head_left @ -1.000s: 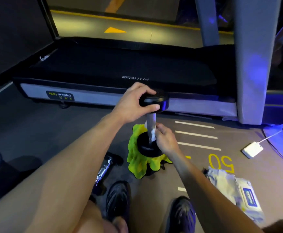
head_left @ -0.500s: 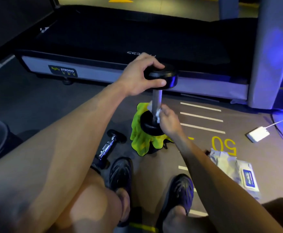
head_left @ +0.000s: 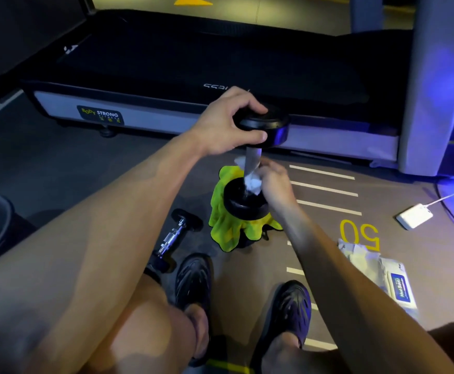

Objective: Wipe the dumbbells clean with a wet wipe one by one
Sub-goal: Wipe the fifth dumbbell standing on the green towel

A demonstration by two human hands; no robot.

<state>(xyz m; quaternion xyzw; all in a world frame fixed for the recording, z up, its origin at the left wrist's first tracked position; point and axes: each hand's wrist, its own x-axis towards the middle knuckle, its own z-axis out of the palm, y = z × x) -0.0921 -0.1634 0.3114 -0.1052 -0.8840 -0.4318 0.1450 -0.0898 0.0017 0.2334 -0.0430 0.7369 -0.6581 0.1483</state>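
Dumbbell [head_left: 250, 168] is standing upright on the yellow-green cloth [head_left: 227, 228] on the floor. Your left hand [head_left: 228, 122] is gripping its top weight head; your right hand [head_left: 274, 182] is pinching the wet wipe [head_left: 252, 183] against the chrome handle. Second dumbbell [head_left: 173, 237] is lying beside your left shoe [head_left: 193, 279].

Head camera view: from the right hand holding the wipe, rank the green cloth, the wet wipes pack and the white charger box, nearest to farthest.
From the right hand:
1. Green cloth, just below it, under the upright dumbbell.
2. Wet wipes pack, on the floor to the right, nearer the person.
3. White charger box, far right.
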